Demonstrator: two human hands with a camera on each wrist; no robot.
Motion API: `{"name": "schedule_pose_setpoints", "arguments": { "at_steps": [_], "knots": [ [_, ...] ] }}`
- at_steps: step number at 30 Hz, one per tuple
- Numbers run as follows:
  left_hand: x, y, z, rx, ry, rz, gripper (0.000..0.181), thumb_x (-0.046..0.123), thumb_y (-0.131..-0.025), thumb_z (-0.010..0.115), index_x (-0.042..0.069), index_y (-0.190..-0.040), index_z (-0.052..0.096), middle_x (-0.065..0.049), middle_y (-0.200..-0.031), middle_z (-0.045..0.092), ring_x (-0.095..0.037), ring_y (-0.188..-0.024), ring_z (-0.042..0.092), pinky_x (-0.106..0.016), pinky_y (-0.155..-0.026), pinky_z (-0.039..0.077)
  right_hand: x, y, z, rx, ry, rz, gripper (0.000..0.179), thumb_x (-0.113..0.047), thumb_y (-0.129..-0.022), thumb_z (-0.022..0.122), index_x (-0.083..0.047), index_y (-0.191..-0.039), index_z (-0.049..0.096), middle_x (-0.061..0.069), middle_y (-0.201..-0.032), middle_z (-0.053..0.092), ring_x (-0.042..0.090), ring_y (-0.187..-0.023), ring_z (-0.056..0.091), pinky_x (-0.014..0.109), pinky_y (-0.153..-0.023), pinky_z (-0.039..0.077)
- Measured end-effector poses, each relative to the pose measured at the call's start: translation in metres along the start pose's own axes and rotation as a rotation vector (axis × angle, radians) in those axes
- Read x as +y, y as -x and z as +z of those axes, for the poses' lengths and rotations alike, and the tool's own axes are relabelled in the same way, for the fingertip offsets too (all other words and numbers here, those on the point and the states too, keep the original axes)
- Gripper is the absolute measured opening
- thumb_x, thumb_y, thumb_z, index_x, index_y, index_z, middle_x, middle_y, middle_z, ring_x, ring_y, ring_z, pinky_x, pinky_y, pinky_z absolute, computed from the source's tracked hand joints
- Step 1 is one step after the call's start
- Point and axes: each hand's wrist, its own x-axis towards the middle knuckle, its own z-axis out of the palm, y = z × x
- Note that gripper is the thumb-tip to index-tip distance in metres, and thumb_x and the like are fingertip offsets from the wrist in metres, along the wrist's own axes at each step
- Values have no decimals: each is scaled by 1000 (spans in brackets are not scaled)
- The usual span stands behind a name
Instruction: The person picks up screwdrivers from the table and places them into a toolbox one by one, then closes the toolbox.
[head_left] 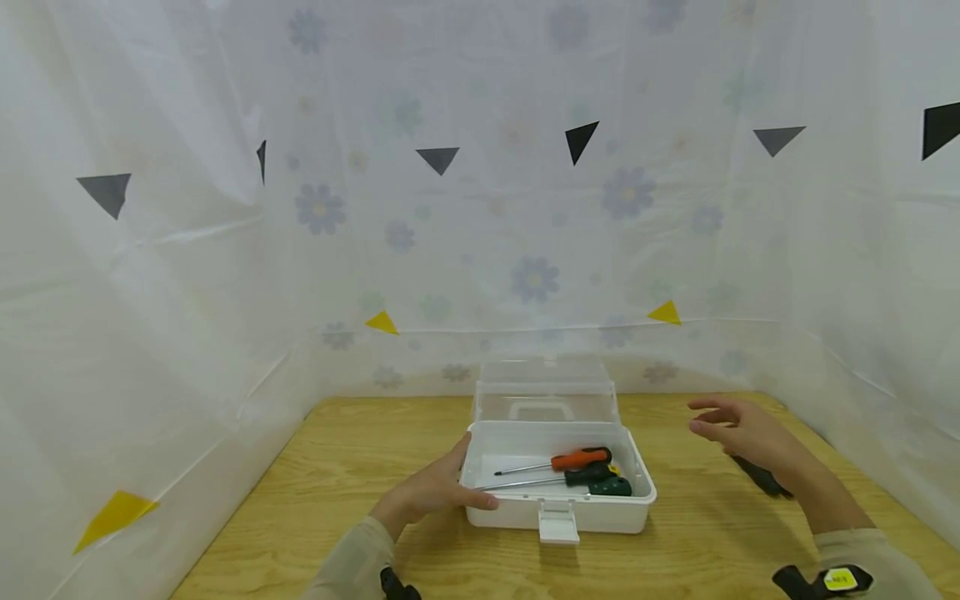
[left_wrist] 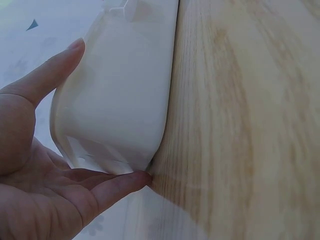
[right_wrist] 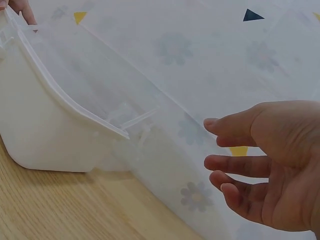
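Observation:
A white plastic toolbox (head_left: 558, 515) stands on the table with its clear lid (head_left: 545, 392) swung back. Inside lie several screwdrivers: an orange-handled screwdriver (head_left: 579, 458), a black-handled one (head_left: 585, 475) and a dark green handle (head_left: 611, 487) at the front. My left hand (head_left: 431, 487) grips the box's left front corner, thumb on the front rim and fingers along the side; the left wrist view shows the thumb against the front wall (left_wrist: 112, 75). To the right of the box, my right hand (head_left: 750, 429) hovers above the table with loosely bent fingers, holding nothing.
Beneath my right hand and forearm lies a dark elongated object (head_left: 763, 479), partly covered, its kind unclear. The box's front latch (head_left: 558, 523) hangs down. Pale flowered sheeting (head_left: 450, 250) with black and yellow triangles encloses the wooden table (head_left: 300, 500) at the back and sides.

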Motion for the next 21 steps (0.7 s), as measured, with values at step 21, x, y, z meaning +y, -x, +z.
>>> {"name": "schedule_pose_setpoints", "arguments": {
  "at_steps": [21],
  "knots": [
    [-1, -1, 2, -14, 33, 36, 126, 25, -82, 90, 14, -167, -2, -13, -167, 19, -36, -144, 27, -60, -117, 19, 27, 4, -21, -24, -2, 118, 68, -39, -107, 59, 12, -149, 41, 37, -137, 54, 40, -111, 64, 50, -82, 56]
  ]
}}
